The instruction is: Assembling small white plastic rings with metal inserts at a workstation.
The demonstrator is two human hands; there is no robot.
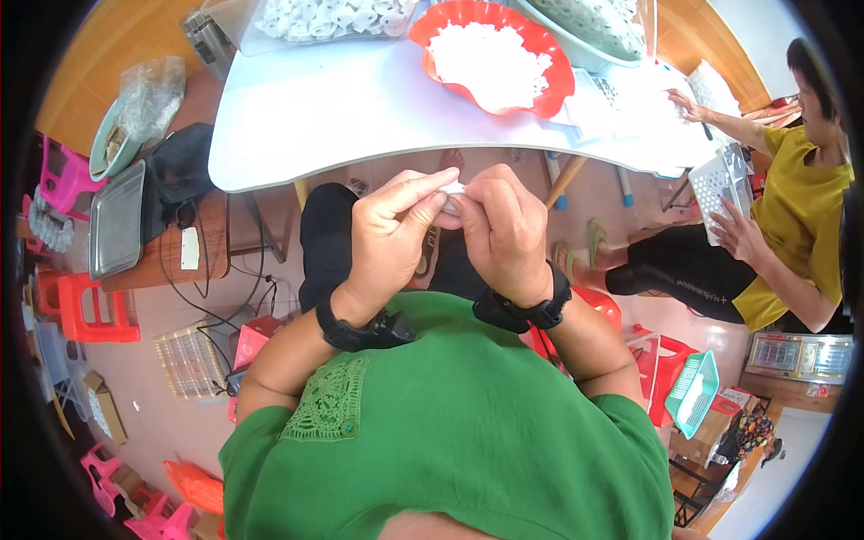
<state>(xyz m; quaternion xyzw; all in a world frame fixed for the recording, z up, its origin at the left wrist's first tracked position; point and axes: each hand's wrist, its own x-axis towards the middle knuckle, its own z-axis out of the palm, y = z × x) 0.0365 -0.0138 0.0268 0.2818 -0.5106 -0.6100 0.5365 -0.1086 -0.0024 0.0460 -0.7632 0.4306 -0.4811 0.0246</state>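
Note:
My left hand (389,236) and my right hand (506,236) meet in front of my chest, just below the table's near edge. Between their fingertips is a small white piece (453,190), pinched from both sides. Fingers cover most of it, so its exact kind is hard to make out. On the table beyond lies a red wavy-rimmed dish (560,83) heaped with small white pieces (486,61). A clear container at the far left holds many white ring-like parts (333,18).
The white table (297,112) curves across in front. A pale green basin (576,54) of parts stands at the back right. At right, a co-worker in a yellow top (805,180) holds a white perforated tray (715,193). A metal tray (117,220) and dangling cables are at left.

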